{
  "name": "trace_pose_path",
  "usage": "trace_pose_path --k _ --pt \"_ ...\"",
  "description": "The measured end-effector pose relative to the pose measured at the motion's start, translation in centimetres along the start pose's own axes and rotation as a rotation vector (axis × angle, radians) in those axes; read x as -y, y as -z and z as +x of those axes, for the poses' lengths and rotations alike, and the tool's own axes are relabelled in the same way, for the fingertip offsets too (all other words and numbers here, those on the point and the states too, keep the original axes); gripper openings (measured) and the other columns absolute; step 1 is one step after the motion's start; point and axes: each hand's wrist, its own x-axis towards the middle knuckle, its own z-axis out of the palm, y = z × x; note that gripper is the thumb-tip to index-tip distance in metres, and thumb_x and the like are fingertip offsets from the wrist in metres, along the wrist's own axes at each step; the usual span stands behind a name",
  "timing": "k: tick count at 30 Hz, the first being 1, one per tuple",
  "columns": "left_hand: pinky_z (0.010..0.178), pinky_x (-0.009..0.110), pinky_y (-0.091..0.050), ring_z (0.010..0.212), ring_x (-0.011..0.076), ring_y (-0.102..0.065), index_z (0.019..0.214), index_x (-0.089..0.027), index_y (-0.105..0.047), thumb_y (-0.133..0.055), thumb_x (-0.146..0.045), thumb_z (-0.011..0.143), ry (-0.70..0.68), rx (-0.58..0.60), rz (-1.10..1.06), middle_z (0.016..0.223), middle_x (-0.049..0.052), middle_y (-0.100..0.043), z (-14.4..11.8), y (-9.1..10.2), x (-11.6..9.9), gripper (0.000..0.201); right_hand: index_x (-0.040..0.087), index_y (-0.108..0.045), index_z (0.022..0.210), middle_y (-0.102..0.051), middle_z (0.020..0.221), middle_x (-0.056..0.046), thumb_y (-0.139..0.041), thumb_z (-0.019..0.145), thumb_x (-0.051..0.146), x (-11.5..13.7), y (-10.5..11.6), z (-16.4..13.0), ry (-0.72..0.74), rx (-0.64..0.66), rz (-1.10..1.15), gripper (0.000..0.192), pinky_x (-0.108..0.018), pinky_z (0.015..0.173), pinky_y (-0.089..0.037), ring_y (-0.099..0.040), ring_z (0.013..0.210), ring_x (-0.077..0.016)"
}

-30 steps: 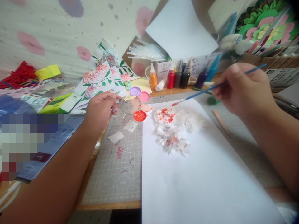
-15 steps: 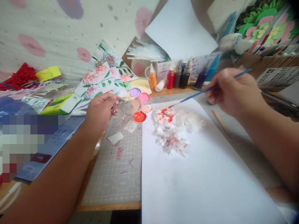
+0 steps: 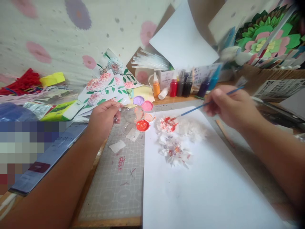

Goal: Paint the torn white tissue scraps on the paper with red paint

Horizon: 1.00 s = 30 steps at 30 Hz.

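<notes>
My right hand (image 3: 225, 103) is closed around a blue paintbrush (image 3: 194, 109). The brush tip touches a crumpled white tissue tuft (image 3: 168, 124) dabbed with red-orange paint. Beside that tuft lies a plain white one, and below it a third tuft (image 3: 176, 149) has faint orange and brownish spots. All sit on a large white paper sheet (image 3: 190, 194). My left hand (image 3: 105, 117) pinches the edge of a clear round-welled paint palette (image 3: 128, 118). Its wells hold purple, pink, pale orange and red-orange paint.
Several paint bottles (image 3: 173, 88) stand along the back. A grey cutting mat (image 3: 114, 184) lies under the sheet, with small paper scraps on it. Painted flower cards (image 3: 102, 86) lean at the back left. A phone (image 3: 47, 159) lies left, a wooden stick (image 3: 225, 133) right.
My right hand has moved down and slightly left, bringing the brush tip from just above the red-orange tuft onto it. My left hand still holds the palette. The view has shifted slightly.
</notes>
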Motion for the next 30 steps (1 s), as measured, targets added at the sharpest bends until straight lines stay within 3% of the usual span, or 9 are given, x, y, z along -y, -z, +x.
trace_pose_path --k 7,13,19,25,28,30 --pt "0.041 0.018 -0.034 0.041 0.0072 -0.041 0.07 -0.015 -0.06 -0.055 -0.024 0.073 -0.037 0.015 -0.019 0.044 -0.005 -0.047 0.23 0.15 0.44 0.011 0.014 -0.055 0.061 -0.054 0.046 0.001 -0.063 0.07 0.057 0.27 0.18 -0.11 0.031 -0.003 -0.009 0.044 -0.015 0.035 -0.038 -0.051 0.038 -0.0066" --pt "0.039 0.018 -0.032 0.039 0.0066 -0.04 0.068 -0.015 -0.06 -0.055 -0.021 0.072 -0.046 -0.009 -0.02 0.041 -0.005 -0.045 0.15 -0.02 0.21 0.009 0.011 -0.059 0.059 -0.057 0.049 -0.003 -0.064 0.071 0.053 0.14 0.17 -0.34 0.017 0.119 -0.084 0.043 -0.016 0.04 -0.041 -0.051 0.043 -0.0065" --pt "0.039 0.017 -0.032 0.039 0.0068 -0.04 0.068 -0.015 -0.06 -0.056 -0.022 0.072 -0.022 -0.018 -0.035 0.042 -0.005 -0.046 0.12 -0.06 0.1 0.009 0.015 -0.056 0.061 -0.055 0.048 0.0 -0.057 0.076 0.055 0.42 0.57 -0.38 0.09 0.008 -0.032 0.043 -0.016 0.038 -0.037 -0.05 0.042 -0.0064" --pt "0.039 0.017 -0.032 0.039 0.0068 -0.04 0.069 -0.016 -0.06 -0.055 -0.022 0.073 -0.002 -0.007 -0.043 0.042 -0.005 -0.046 0.18 0.01 0.14 0.009 0.012 -0.059 0.058 -0.056 0.048 -0.003 -0.063 0.074 0.05 0.44 0.43 -0.28 0.052 0.089 -0.082 0.042 -0.018 0.039 -0.038 -0.049 0.042 -0.0066" --pt "0.039 0.018 -0.033 0.038 0.0069 -0.04 0.065 -0.016 -0.057 -0.055 -0.022 0.073 -0.008 -0.013 -0.048 0.042 -0.005 -0.046 0.21 -0.07 0.13 0.01 0.015 -0.057 0.06 -0.054 0.046 0.0 -0.059 0.076 0.051 0.61 0.63 -0.3 0.101 -0.014 -0.032 0.039 -0.017 0.037 -0.036 -0.049 0.041 -0.0068" --pt "0.039 0.018 -0.033 0.039 0.0068 -0.04 0.064 -0.016 -0.056 -0.055 -0.022 0.073 -0.012 -0.01 -0.041 0.042 -0.005 -0.046 0.2 -0.06 0.18 0.011 0.016 -0.056 0.061 -0.053 0.046 0.0 -0.057 0.078 0.051 0.75 0.78 -0.31 0.118 -0.015 -0.035 0.039 -0.017 0.037 -0.036 -0.05 0.041 -0.0072"
